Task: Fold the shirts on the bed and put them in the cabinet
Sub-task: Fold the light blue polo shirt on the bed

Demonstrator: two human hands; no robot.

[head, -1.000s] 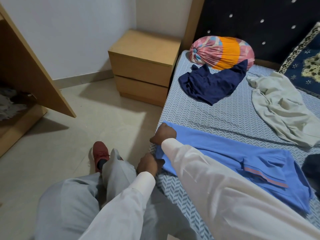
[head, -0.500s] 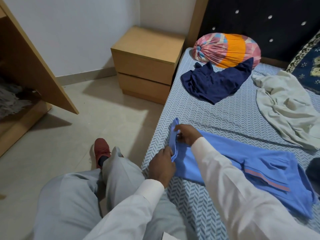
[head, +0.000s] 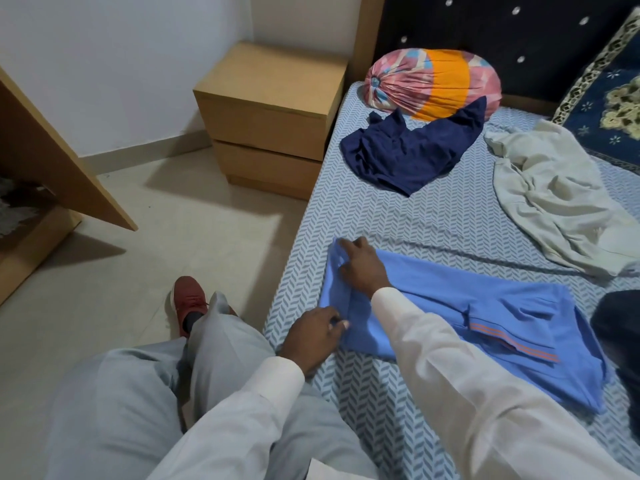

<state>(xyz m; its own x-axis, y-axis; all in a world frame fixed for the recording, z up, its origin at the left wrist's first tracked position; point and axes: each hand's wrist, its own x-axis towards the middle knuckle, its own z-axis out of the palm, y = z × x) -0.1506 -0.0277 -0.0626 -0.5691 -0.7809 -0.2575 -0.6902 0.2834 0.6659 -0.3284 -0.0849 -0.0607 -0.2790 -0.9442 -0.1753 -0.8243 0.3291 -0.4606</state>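
text: none readable | labels: none | numbers: none

Premises: a bedroom in a private home.

Grounds:
- A bed (head: 433,216) with a blue herringbone-patterned sheet fills the right side, set against a dark padded headboard (head: 485,26) with shiny studs.
- A pink and orange bolster pillow (head: 433,81) and a navy embroidered cushion (head: 616,98) lie at the head end.
- A two-drawer wooden bedside unit (head: 270,109) stands in the corner, just beside the bed.
- At left, a wooden cabinet (head: 52,161) of matching finish stands open.
- Clothing lies on the sheet: a navy shirt (head: 408,157), a pale garment (head: 554,202) and a light blue shirt (head: 433,306).
- Plain white walls (head: 104,64); pale tiled floor (head: 173,237).
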